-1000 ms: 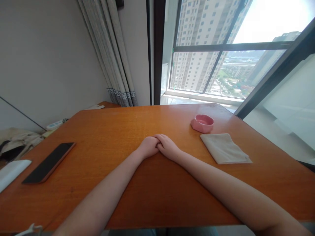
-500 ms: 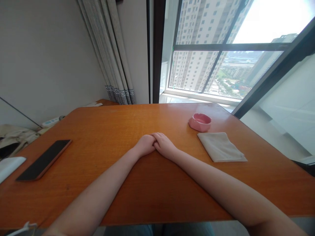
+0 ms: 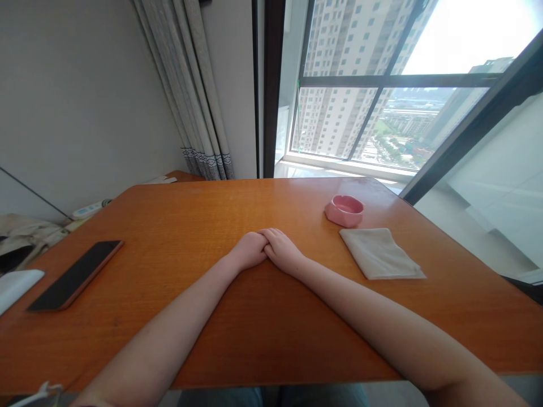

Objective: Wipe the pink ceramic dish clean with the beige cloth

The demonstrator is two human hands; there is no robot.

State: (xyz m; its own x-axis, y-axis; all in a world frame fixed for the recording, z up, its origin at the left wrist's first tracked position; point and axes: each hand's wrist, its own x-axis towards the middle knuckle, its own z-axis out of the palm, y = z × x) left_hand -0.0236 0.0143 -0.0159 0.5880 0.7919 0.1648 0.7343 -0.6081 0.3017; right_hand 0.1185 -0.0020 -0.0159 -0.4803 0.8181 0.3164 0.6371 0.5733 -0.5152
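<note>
My left hand (image 3: 250, 250) and my right hand (image 3: 283, 251) are clasped together on the wooden table (image 3: 190, 215), in the middle of the view. The right fingers lie folded over the left hand's fingers, and both hands look closed. Most of the left fingertips are covered by the right hand. I see no object in either hand. To the right of my hands lies a folded beige cloth (image 3: 379, 254). Just beyond it stands a pink, faceted, ashtray-like dish (image 3: 344, 212).
A dark flat slab with a brown edge (image 3: 78, 276) lies on the table's left side, near a white object (image 3: 19, 287) at the frame edge. A white power strip (image 3: 89, 210) sits beyond the left edge. Behind the table are a grey curtain (image 3: 190, 96) and a large window.
</note>
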